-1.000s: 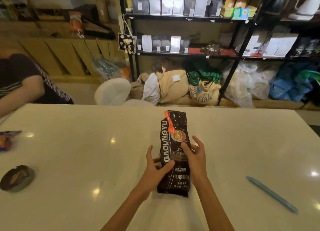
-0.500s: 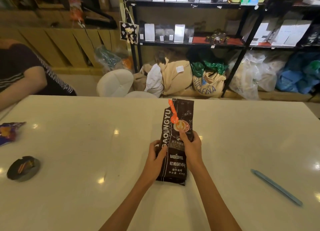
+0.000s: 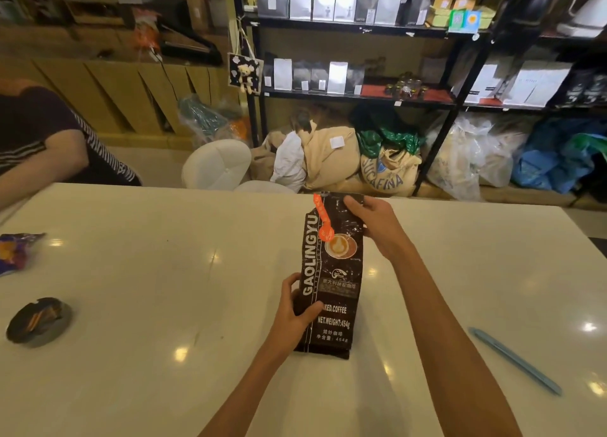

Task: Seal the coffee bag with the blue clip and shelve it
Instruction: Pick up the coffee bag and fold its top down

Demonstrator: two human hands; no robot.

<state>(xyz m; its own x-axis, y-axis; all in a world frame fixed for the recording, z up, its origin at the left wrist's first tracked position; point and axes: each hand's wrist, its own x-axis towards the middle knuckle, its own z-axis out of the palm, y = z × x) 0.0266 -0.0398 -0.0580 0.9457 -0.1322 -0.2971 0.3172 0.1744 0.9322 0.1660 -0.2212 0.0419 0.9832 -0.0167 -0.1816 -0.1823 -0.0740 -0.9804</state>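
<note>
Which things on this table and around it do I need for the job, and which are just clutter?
Needed: coffee bag, held by left hand and right hand; blue clip; shelves.
Clutter: ashtray, snack wrapper, sacks.

Glossy white rectangular tabletop (image 3: pixel 131 354), spotted with round reflections of ceiling lamps. Beyond its far edge, pale floor (image 3: pixel 157 170) and a rounded white chair (image 3: pixel 215 165). Along the back, black metal shelving unit (image 3: pixel 440 131) stocked with grey and white pouches. Beneath it, beige cloth sacks (image 3: pixel 328 157) and clear plastic bags (image 3: pixel 460 160). On the left, slanted yellow-brown wooden panelling (image 3: pixel 108 95).
</note>
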